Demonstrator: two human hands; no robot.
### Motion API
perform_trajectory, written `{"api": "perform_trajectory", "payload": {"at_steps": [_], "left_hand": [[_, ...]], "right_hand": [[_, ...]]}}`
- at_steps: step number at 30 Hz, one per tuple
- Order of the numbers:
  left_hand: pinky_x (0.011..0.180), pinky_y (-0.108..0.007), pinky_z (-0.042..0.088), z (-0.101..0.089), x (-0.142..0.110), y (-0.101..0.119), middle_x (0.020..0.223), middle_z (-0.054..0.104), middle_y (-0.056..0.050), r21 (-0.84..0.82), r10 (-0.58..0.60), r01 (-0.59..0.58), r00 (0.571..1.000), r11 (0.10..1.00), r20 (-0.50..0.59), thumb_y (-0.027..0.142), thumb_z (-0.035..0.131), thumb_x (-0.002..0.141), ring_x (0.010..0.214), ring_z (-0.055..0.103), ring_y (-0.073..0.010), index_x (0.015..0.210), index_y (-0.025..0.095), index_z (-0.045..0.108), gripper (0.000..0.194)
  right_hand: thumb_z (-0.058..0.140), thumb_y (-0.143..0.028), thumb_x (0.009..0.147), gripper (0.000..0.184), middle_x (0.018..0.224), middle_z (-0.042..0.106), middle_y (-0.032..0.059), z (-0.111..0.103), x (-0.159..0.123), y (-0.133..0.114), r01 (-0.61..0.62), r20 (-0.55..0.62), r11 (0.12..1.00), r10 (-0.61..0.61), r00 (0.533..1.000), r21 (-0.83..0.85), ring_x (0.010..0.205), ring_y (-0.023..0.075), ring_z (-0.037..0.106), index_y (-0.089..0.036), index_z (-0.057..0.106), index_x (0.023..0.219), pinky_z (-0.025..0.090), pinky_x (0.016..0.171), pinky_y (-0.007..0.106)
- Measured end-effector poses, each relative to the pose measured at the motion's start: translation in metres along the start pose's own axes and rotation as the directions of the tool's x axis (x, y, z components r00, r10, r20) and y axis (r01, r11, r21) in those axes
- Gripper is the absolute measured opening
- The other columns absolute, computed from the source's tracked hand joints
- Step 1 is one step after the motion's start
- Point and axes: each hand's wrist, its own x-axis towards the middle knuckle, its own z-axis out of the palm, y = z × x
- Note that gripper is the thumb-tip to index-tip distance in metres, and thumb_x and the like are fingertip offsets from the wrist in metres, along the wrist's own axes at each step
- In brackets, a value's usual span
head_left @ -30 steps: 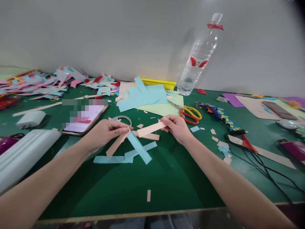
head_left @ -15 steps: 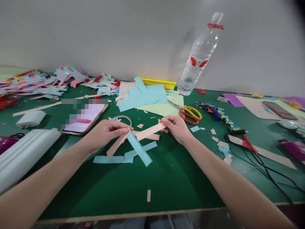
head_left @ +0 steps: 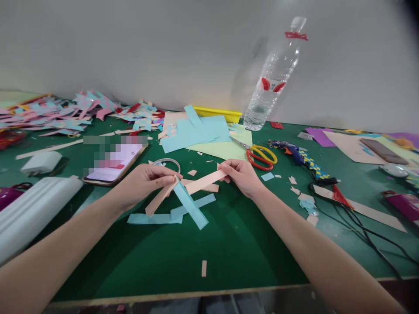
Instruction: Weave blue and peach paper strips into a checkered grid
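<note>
My left hand (head_left: 149,181) pinches the joined end of folded paper strips: a blue strip (head_left: 191,204) slants down to the right, and a pale peach strip (head_left: 159,199) slants down to the left. Between thumb and fingers, my right hand (head_left: 240,176) grips the right end of another peach paper strip (head_left: 206,182), which reaches across toward the left hand. Under the strips, two loose blue strips (head_left: 153,219) and a further peach strip (head_left: 212,188) lie on the green tabletop (head_left: 242,253). A round ring (head_left: 175,162) sits behind my left hand, partly hidden.
Scissors (head_left: 262,157) lie beyond my right hand, before a leaning water bottle (head_left: 271,78). Blue paper sheets (head_left: 203,130) and a yellow tray (head_left: 225,114) are at the back. A phone (head_left: 114,163) and white charger (head_left: 42,162) lie left. Black cables (head_left: 360,226) and a glue gun (head_left: 291,152) lie right.
</note>
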Motion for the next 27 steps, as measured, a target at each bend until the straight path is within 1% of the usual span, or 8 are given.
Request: {"api": "perform_trajectory", "payload": {"at_steps": [5,10,17,20,25,27], "left_hand": [[0.057,-0.024,0.052,-0.0006,-0.0013,0.0015,0.062,0.066,-0.003,-0.006,-0.002,0.002,1.000,1.000,-0.005,0.043,0.072,0.077,0.060,0.060,-0.0156,0.083,0.025,0.081,0.022],[0.056,-0.023,0.052,0.0012,-0.0003,0.0023,0.062,0.066,-0.003,0.009,-0.001,0.001,1.000,1.000,-0.004,0.044,0.073,0.076,0.060,0.061,-0.0154,0.084,0.024,0.081,0.023],[0.056,-0.022,0.050,0.0023,-0.0005,0.0024,0.065,0.068,-0.002,0.002,-0.007,0.007,1.000,1.000,0.018,0.043,0.073,0.076,0.060,0.060,-0.0143,0.084,0.025,0.081,0.021],[0.055,-0.021,0.049,0.0026,0.0003,0.0018,0.066,0.068,-0.002,0.006,0.005,-0.005,1.000,1.000,0.022,0.043,0.073,0.075,0.060,0.060,-0.0138,0.084,0.026,0.081,0.021],[0.056,-0.024,0.050,0.0032,0.0006,0.0050,0.064,0.069,-0.003,0.052,-0.008,0.006,0.999,0.999,0.033,0.046,0.072,0.075,0.060,0.061,-0.0160,0.086,0.026,0.081,0.025],[0.057,-0.024,0.050,0.0035,0.0005,0.0064,0.069,0.071,-0.004,0.096,0.002,-0.004,1.000,0.995,0.018,0.046,0.072,0.075,0.064,0.062,-0.0171,0.085,0.026,0.081,0.024]], "right_hand": [[0.070,-0.046,0.083,0.029,0.061,0.065,-0.0003,0.0000,-0.0001,-0.0008,0.003,0.005,1.000,-0.003,1.000,0.031,0.053,0.0081,0.048,-0.017,0.072,0.081,0.039,0.054,0.025],[0.070,-0.046,0.083,0.029,0.061,0.064,-0.0004,0.0008,-0.0006,-0.0015,0.001,0.008,1.000,-0.001,1.000,0.029,0.053,0.0079,0.048,-0.017,0.071,0.080,0.039,0.055,0.025],[0.070,-0.046,0.082,0.028,0.063,0.065,-0.0005,0.0008,-0.0010,-0.0001,0.006,0.067,0.999,-0.008,0.998,0.037,0.054,0.0081,0.047,-0.019,0.071,0.078,0.039,0.054,0.024],[0.070,-0.048,0.082,0.028,0.064,0.065,-0.0006,0.0010,-0.0014,-0.0010,0.001,0.062,1.000,-0.002,0.998,0.017,0.053,0.0079,0.047,-0.020,0.071,0.078,0.039,0.053,0.024],[0.073,-0.049,0.079,0.029,0.064,0.066,-0.0004,0.0019,-0.0024,-0.0024,-0.022,0.036,0.999,0.024,0.999,-0.040,0.052,0.0079,0.047,-0.020,0.073,0.079,0.041,0.053,0.024],[0.074,-0.047,0.078,0.028,0.064,0.065,-0.0005,0.0025,-0.0028,-0.0025,-0.023,0.034,0.998,0.025,0.999,-0.060,0.052,0.0077,0.047,-0.019,0.073,0.078,0.042,0.053,0.024]]}}
